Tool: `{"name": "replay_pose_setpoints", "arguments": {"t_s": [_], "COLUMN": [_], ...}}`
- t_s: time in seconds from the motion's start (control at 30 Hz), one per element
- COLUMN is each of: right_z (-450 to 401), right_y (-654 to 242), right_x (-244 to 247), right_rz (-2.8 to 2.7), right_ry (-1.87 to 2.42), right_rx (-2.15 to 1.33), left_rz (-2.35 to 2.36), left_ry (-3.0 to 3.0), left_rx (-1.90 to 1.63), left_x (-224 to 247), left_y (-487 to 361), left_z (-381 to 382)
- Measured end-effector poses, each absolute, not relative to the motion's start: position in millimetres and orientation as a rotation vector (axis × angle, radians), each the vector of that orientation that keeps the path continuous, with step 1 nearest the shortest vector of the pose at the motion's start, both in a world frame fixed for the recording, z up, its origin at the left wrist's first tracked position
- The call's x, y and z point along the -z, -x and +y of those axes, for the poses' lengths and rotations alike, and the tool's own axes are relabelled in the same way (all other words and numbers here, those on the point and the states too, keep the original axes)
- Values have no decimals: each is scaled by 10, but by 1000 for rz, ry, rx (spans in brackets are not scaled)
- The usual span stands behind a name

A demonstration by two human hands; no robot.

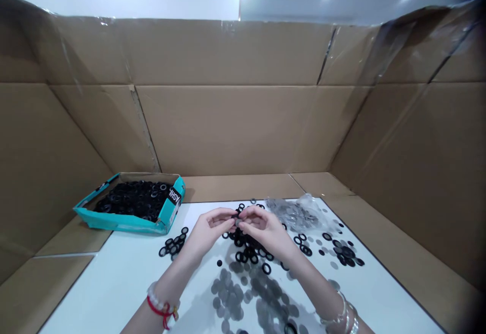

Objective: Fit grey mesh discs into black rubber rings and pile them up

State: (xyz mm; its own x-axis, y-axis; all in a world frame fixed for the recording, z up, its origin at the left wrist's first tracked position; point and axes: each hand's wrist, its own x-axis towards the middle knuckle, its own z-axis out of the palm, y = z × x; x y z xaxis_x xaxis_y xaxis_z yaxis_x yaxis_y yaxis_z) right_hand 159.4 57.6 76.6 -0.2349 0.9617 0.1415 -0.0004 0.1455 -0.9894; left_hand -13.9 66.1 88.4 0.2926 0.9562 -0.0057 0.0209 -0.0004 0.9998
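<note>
Over the middle of the white board, my left hand (212, 226) and my right hand (265, 226) meet fingertip to fingertip. Both are closed in a pinch around a small black ring (236, 216) and a thin grey disc (238, 222); the fingers partly cover these, so how they fit together is hard to see. Just under and behind my hands lies a heap of black rings (248, 248). Nearer to me, many loose translucent grey discs (230, 293) are spread over the board.
A teal cardboard box (125, 221) full of black rings stands at the far left. Several rings (173, 244) lie in front of it. A clear plastic bag (298, 212) of grey discs sits at the back right, near a group of black pieces (346, 254). Cardboard walls (235, 126) surround the board.
</note>
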Motion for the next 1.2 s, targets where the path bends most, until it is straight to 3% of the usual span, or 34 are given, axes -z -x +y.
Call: {"name": "replay_pose_setpoints", "arguments": {"t_s": [0.23,0.77,1.2], "right_z": [685,578,527], "right_y": [-1614,-1413,-1395], "right_x": [-1078,-1016,-1024], "right_rz": [-1435,-1134,-1281], "right_ry": [839,895,906], "right_rx": [-1421,-1418,-1272], "left_rz": [928,942,874], "left_ry": [-1316,-1064,-837], "left_rx": [-996,-1030,-1148], "left_x": [-1184,-1088,-988], "left_y": [115,156,65], "left_z": [626,678,654]}}
